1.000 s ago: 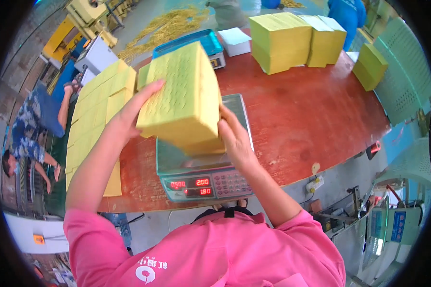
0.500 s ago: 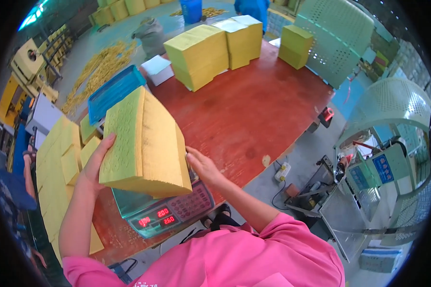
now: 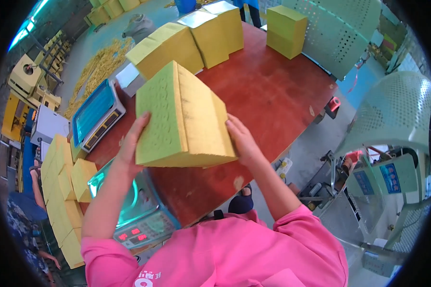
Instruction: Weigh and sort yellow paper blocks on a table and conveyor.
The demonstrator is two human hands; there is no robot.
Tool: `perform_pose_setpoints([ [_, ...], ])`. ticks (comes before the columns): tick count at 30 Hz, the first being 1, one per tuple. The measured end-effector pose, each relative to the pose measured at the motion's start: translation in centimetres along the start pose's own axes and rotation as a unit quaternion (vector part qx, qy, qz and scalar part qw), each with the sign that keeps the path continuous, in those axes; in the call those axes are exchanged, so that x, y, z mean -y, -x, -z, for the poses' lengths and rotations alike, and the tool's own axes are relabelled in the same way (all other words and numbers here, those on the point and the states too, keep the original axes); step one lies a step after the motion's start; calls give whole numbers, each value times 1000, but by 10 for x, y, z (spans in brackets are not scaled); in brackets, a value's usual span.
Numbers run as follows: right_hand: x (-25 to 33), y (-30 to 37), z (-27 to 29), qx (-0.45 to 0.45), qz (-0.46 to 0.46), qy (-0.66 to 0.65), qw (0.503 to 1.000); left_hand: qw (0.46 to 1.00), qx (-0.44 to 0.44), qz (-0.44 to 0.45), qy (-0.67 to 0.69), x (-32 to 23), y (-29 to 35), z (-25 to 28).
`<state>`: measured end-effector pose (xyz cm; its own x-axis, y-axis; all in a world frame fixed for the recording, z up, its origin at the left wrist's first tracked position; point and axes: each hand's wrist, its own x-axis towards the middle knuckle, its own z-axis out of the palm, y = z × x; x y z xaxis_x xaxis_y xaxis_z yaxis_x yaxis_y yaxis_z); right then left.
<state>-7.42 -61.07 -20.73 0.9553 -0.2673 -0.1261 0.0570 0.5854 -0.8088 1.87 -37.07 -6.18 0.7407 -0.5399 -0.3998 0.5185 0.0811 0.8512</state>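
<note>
Between my two hands hangs a thick block of stacked yellow paper, tilted, its embossed face toward the left. My left hand presses its fingers and thumb on the left face. My right hand grips the opposite side, its fingertips partly hidden behind the block. Just below and to the left stands a digital weighing scale with a shiny teal pan and lit red digits. My left forearm crosses in front of part of it. The block is held clear of the scale, over the red tabletop.
Stacks of yellow paper line the far table edge, with another paper block at the far right. A second scale with a blue tray stands left. More yellow blocks pile beside a co-worker. Machinery is at right.
Both hands have carried the paper block to the right, away from above the scale, whose pan now shows more. The view has shifted too, bringing more of the second scale into sight.
</note>
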Motion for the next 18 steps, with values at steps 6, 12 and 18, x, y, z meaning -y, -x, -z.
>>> perform_pose_setpoints([
  [6,86,-97,112,-43,-41,116,991,997,51,17,62,24,-137,-95],
  [12,150,-226,212,-92,16,270,958,997,58,22,52,6,-264,-186],
  [18,173,-262,252,-257,197,254,912,997,9,79,12,-13,-390,-259],
])
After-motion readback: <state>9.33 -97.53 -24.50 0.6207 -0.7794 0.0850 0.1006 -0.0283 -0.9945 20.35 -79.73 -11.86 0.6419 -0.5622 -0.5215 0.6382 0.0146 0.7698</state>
